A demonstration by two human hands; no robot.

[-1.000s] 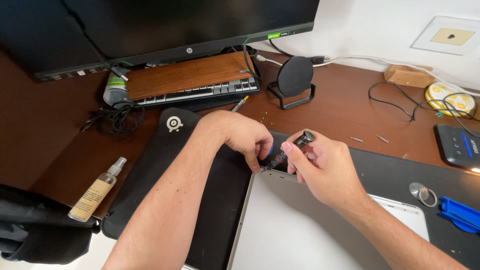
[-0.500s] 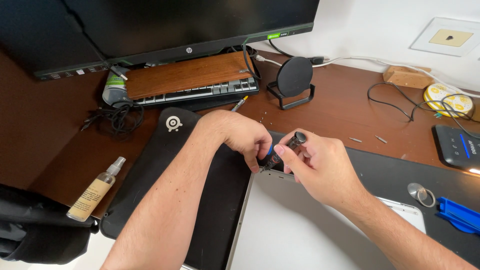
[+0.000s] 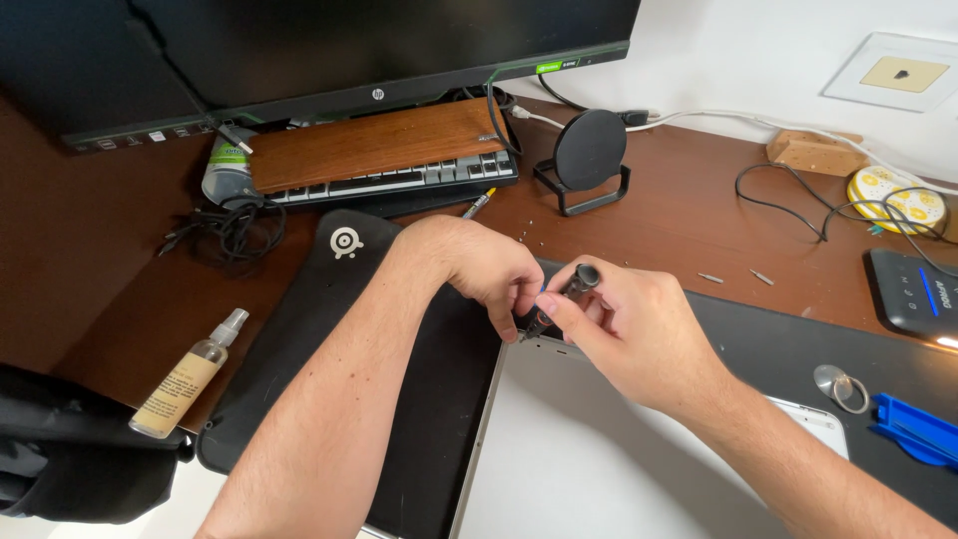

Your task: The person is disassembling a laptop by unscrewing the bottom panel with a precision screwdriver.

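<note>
My right hand (image 3: 639,334) grips a small black screwdriver (image 3: 564,296), tilted, with its tip down at the top left corner of a silver laptop base (image 3: 599,449). My left hand (image 3: 479,269) is curled beside it, fingertips pinching near the screwdriver's tip at the same corner. The tip itself is hidden behind my fingers. The laptop lies partly on a black mouse pad (image 3: 329,329) and a dark mat (image 3: 798,339).
A monitor (image 3: 299,50), a keyboard under a wooden rest (image 3: 379,150), a round black stand (image 3: 589,155), tangled cables (image 3: 225,225) and a spray bottle (image 3: 190,374) sit on the brown desk. Loose screws and bits (image 3: 733,277), a metal ring (image 3: 838,384), a blue tool (image 3: 918,429) lie right.
The two hands have stayed at the laptop corner. The screwdriver has turned slightly between my right fingers and its top has shifted a little left.
</note>
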